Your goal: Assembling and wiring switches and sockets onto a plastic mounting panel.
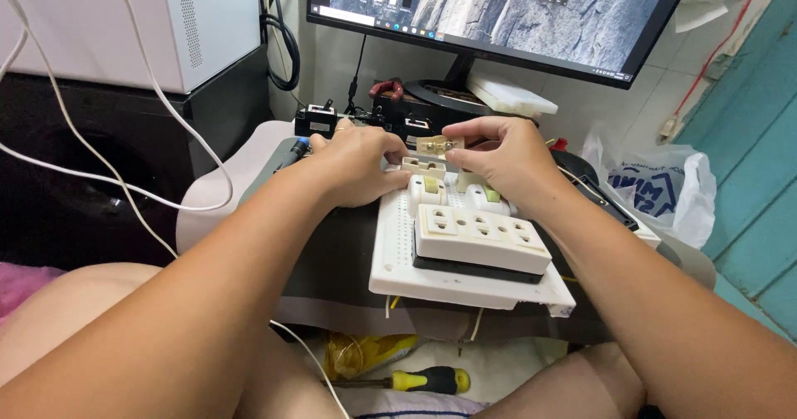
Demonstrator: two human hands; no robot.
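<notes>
Both hands — left hand (359, 163) and right hand (498, 155) — pinch a small beige switch part (439, 146) above the white board (465, 284); a slipping grip could drop it among the sockets (480, 235).

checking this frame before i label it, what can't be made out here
Head view only:
- Small beige part between both hands: the fingers cover most of it, so its kind is unclear.
- Left hand and right hand: the fingertips are curled under, so the exact grip is hidden.
- White board: its far end lies under the hands.
- Monitor: its top is cut off by the frame edge.
- Screwdriver: its tip is hidden behind the left arm.
</notes>
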